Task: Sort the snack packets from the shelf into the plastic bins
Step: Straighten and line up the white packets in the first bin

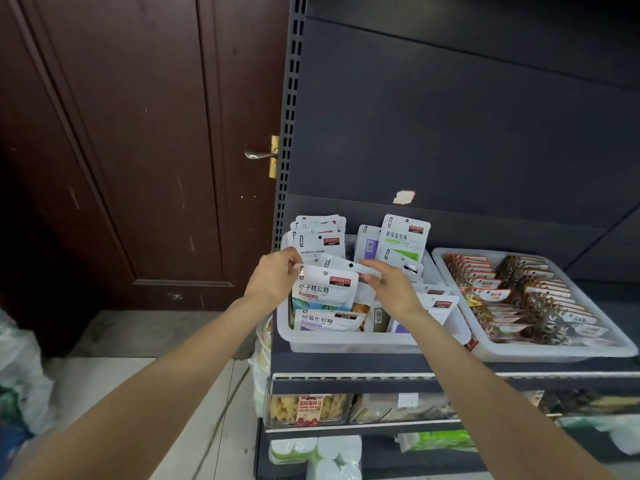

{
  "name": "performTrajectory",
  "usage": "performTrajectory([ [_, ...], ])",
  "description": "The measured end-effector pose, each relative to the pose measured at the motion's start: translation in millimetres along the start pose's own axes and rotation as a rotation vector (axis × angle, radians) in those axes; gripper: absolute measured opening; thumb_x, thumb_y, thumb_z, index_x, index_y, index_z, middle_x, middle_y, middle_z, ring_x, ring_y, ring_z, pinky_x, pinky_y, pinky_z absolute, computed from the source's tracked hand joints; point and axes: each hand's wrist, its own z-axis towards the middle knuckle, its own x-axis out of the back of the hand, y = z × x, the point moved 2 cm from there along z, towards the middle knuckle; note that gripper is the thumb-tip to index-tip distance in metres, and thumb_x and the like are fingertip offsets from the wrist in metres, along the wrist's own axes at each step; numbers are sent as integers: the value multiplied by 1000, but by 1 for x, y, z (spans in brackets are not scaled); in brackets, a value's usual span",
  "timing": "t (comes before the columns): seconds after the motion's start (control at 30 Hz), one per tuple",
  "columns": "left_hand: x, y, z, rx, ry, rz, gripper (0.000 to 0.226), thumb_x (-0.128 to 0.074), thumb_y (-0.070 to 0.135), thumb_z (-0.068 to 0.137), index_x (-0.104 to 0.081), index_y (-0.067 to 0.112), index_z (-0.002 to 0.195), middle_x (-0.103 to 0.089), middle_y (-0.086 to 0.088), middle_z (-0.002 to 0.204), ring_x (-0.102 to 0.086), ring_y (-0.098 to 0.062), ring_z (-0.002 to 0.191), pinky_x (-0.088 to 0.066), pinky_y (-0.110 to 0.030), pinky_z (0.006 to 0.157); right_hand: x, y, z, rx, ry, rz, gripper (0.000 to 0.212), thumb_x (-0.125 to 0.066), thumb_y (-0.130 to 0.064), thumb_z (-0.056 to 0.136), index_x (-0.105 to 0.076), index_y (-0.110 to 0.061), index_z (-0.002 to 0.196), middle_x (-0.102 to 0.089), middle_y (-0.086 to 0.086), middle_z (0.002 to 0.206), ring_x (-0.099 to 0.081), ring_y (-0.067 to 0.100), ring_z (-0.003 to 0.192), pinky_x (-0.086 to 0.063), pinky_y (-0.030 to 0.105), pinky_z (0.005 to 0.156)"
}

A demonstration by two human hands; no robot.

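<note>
Left hand: your left hand (273,278) has its fingers curled onto the top left corner of a white packet (323,289), thumb and fingertips pinching the sealed edge.
Right hand: your right hand (391,289) reaches to the packet's top right corner; the fingers look bent over that edge, but whether they truly pinch it or only rest on it I cannot tell.
Packet: it stands upright between your two hands, just inside the front half of the left bin (346,341), with other white packets directly behind your fingertips and a lower one (329,320) beneath them.
Handling: it looks like a light, flat foil pouch with soft contents, so it will likely flex and slide against its glossy neighbours. The stiff sealed top strip, where your fingers already are, seems the safest hold; squeezing the belly could crease it.
Other bin: to the right of your right hand, well apart from the fingers, sits the right bin (554,351) filled with rows of dark and red packets (512,296).
Shelf: the dark shelf (346,365) runs below both wrists.
</note>
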Motion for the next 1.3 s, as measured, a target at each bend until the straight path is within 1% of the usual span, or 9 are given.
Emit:
performTrajectory([
  [0.17, 5, 9, -24, -293, -89, -75, 20, -71, 24, 82, -60, 21, 99, -49, 9, 99, -50, -8, 95, -38, -15, 84, -10, -8, -17, 77, -177, -134, 46, -48, -36, 97, -41, -26, 142, -42, 5, 142, -38, 20, 132, -29, 28, 105],
  [0.27, 2, 6, -34, -353, -281, 37, 30, -76, 35, 75, -67, 24, 101, -52, 8, 112, -44, -7, 109, -34, -22, 97, -13, -9, -20, 107, -120, -141, 40, -55, -23, 95, -50, -19, 135, -52, 4, 136, -50, 19, 117, -33, 20, 90],
  [0.37, 1, 4, -36, -387, -259, 277, 24, -71, 33, 82, -69, 27, 105, -44, 6, 133, -35, -12, 123, -28, -30, 101, -13, -12, -17, 153, -75, -183, 36, -55, -12, 95, -55, -18, 131, -61, 6, 127, -47, 12, 88, -31, 15, 73],
  [0.53, 2, 7, -36, -377, -69, 455, 17, -60, 28, 91, -71, 26, 104, -37, 6, 136, -32, -15, 122, -25, -28, 94, -7, -4, -25, 170, 39, -196, 45, -55, -21, 95, -47, -18, 139, -46, 6, 135, -41, 19, 127, -30, 24, 105],
  [0.7, 7, 10, -25, -199, -19, 114, 13, -62, 18, 91, -72, 16, 99, -48, 1, 106, -47, -15, 102, -40, -25, 91, -7, -2, -39, 286, 21, -230, 37, -63, -33, 88, -59, -20, 122, -51, -5, 113, -48, 10, 107, -42, 26, 92],
  [0.9, -3, 32, -14, -127, -59, -148, 19, -60, 5, 89, -60, 10, 107, -53, -4, 103, -58, -18, 83, -44, -23, 77, -3, -4, -23, 62, 112, -268, 17, -56, -21, 94, -67, -12, 102, -64, 9, 87, -55, 25, 77, -44, 31, 65],
  [1.07, -18, 23, -10, -77, -268, -150, 29, -50, 3, 94, -52, 11, 122, -57, -8, 121, -57, -18, 100, -46, -25, 85, 26, 8, -21, -98, 262, -345, 13, -52, -14, 93, -64, -9, 89, -64, 11, 84, -55, 25, 71, -38, 26, 55],
  [1.2, -32, 27, -13, -75, -491, -183, 48, -61, 28, 91, -47, 24, 137, -48, 2, 139, -48, -17, 124, -39, -30, 104, 31, -1, -20, -104, 300, -284, 22, -53, -12, 90, -53, -12, 68, -60, 9, 78, -55, 23, 68, -36, 23, 50],
  [1.3, -42, 39, -17, -107, -561, -206, 71, -74, 43, 77, -42, 30, 139, -47, 15, 133, -44, -3, 121, -33, -22, 102, 22, -16, -19, -97, 251, -165, 26, -55, -13, 89, -52, -15, 63, -65, 11, 80, -63, 28, 72, -52, 36, 60],
])
